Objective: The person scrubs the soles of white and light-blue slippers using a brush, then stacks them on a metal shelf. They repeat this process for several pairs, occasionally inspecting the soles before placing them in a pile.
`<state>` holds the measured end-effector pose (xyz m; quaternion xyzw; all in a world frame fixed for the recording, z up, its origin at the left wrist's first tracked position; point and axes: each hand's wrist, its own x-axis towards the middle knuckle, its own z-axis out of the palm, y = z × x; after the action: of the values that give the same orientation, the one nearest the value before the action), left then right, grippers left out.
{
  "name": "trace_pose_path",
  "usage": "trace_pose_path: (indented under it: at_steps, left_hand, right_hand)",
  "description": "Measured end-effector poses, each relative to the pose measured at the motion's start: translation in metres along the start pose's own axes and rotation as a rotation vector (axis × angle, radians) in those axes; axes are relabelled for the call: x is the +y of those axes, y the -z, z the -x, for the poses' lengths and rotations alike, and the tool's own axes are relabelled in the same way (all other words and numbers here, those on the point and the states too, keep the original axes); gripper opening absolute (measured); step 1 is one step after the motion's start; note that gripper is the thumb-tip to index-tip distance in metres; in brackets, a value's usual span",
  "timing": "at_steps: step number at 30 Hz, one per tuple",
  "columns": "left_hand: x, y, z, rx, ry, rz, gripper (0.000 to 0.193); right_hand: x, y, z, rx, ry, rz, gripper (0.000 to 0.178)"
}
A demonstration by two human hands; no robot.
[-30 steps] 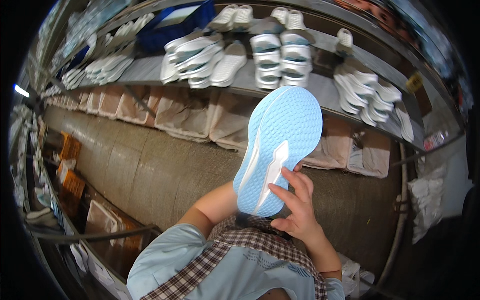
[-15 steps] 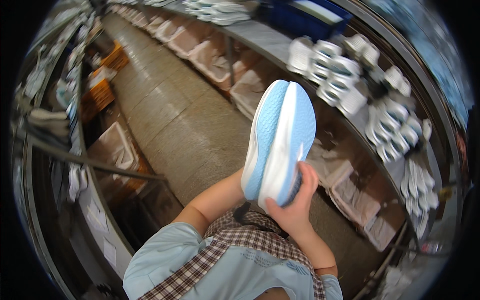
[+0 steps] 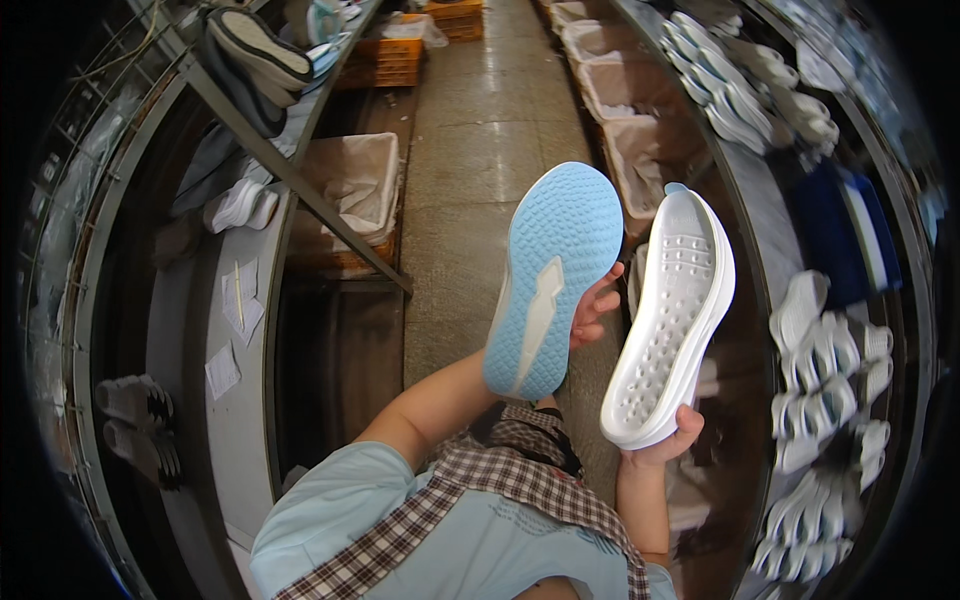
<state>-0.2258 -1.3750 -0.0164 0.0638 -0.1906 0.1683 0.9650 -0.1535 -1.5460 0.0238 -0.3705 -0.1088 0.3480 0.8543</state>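
Blue bin [image 3: 825,230], orange crates [image 3: 380,64], papers [image 3: 222,371] on shelf [image 3: 238,440]

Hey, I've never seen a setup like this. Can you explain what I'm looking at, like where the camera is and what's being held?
There's no machine here, just a person's two bare hands. The view comes from a wide fisheye camera worn on the person's head, looking down, so straight edges bend near the rim.

The left hand reaches behind a pale blue, textured shoe sole with a white inlay. The right hand holds a white shoe sole with a dimpled inner face near its lower end.

On the right, a long grey shelf carries white soles in piles and a dark blue bin. On the left, white paper sheets lie on another grey shelf.
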Motion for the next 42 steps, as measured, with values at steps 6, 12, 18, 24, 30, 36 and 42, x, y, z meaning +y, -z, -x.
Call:
trace_pose_path:
  at_steps: [6, 12, 18, 24, 30, 36, 42]
  left_hand:
    - [0.052, 0.016, -0.056, 0.081, -0.137, -0.114, 0.055]
    - [0.091, 0.037, -0.132, 0.336, -0.263, -0.334, 0.057]
    - [0.157, 0.061, -0.176, 0.412, -0.381, -0.263, 0.057]
    - [0.263, 0.077, -0.197, 0.346, -0.499, -0.074, 0.058]
    - [0.392, 0.095, -0.252, 0.339, -0.554, -0.068, 0.055]
    - [0.506, 0.125, -0.301, 0.259, -0.535, -0.075, 0.06]
    - [0.606, 0.193, -0.351, 0.524, -0.543, -0.449, 0.058]
  right_hand:
    - [0.001, -0.015, -0.104, -0.225, -0.094, 0.107, 0.093]
    - [0.019, -0.042, -0.214, -0.456, -0.198, 0.228, 0.094]
    - [0.054, -0.082, -0.301, -0.611, -0.308, 0.082, 0.092]
    - [0.102, -0.139, -0.395, -0.468, -0.386, -0.056, 0.094]
    - [0.149, -0.215, -0.512, -0.474, -0.418, 0.065, 0.096]
    - [0.198, -0.272, -0.612, -0.505, -0.413, 0.086, 0.098]
    - [0.272, -0.311, -0.722, -0.864, -0.042, 0.456, 0.093]
